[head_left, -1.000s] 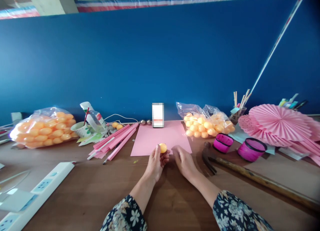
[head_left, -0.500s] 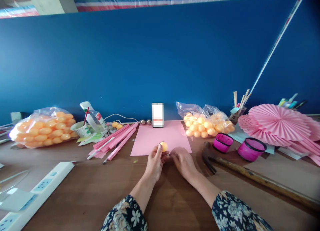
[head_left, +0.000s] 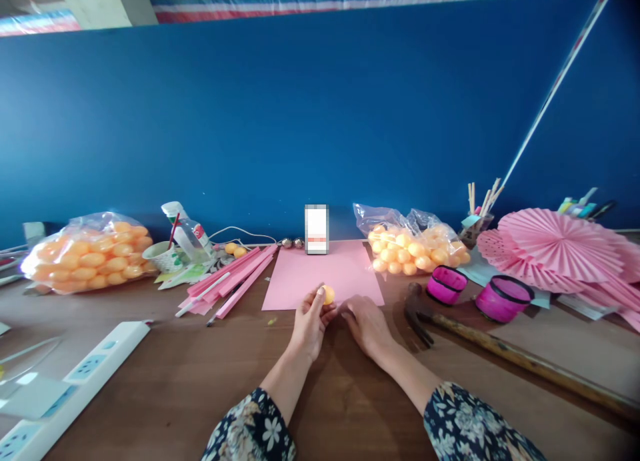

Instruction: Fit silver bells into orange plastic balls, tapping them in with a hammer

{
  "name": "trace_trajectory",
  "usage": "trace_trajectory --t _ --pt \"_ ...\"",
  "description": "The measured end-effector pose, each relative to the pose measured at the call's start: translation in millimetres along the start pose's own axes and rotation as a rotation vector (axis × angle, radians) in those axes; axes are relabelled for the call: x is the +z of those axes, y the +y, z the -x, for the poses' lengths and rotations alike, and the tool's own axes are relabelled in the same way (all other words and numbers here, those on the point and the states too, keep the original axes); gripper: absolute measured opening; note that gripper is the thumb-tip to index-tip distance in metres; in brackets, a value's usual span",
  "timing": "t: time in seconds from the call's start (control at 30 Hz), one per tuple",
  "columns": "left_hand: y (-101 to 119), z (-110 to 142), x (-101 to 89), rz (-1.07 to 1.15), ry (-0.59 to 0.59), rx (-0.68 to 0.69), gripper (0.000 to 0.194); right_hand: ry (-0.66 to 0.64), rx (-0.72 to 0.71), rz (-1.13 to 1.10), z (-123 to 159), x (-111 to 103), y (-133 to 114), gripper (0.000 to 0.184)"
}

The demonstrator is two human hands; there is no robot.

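My left hand (head_left: pixel 311 322) is closed around an orange ping-pong ball (head_left: pixel 328 294), pinched between thumb and fingers over the front edge of a pink sheet of paper (head_left: pixel 285 274). Just right of it my right hand (head_left: pixel 367 324) rests low with its fingers curled inward. Its fingertips point toward the left hand, and whatever they hold, if anything, is hidden. A hammer (head_left: pixel 415 314) with a wooden handle lies to the right of my right hand.
Clear bags of orange balls stand at left (head_left: pixel 90 261) and right (head_left: pixel 413 251). Pink paper strips (head_left: pixel 235 278), a power strip (head_left: pixel 85 381), a cup (head_left: pixel 163 256) and a bottle (head_left: pixel 193 238) lie leftward. Magenta rings (head_left: pixel 504 300) and pink paper fans (head_left: pixel 560 244) sit rightward. A blurred phone-like object (head_left: pixel 317 229) stands behind.
Both hands keep almost the same place and hold. The ball in my left hand sits very slightly lower; the whole view has shifted a little.
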State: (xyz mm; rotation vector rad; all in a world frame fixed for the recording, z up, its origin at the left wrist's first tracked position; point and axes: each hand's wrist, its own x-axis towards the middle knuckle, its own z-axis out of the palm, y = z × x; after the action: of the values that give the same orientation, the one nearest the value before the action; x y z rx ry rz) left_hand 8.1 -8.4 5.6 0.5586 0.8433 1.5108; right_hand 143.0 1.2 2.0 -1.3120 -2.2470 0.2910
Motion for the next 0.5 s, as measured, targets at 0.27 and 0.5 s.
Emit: trace_trajectory --t 0.27,0.5 --pt "0.3 0.4 0.6 -0.01 -0.014 0.002 0.028 -0.001 -0.008 0.006 -0.2 0.6 0.2 0.015" --pt "0.3 0.1 0.2 -0.013 -0.008 0.001 0.027 0.004 -0.001 -0.006 -0.1 -0.4 -0.3 0.016"
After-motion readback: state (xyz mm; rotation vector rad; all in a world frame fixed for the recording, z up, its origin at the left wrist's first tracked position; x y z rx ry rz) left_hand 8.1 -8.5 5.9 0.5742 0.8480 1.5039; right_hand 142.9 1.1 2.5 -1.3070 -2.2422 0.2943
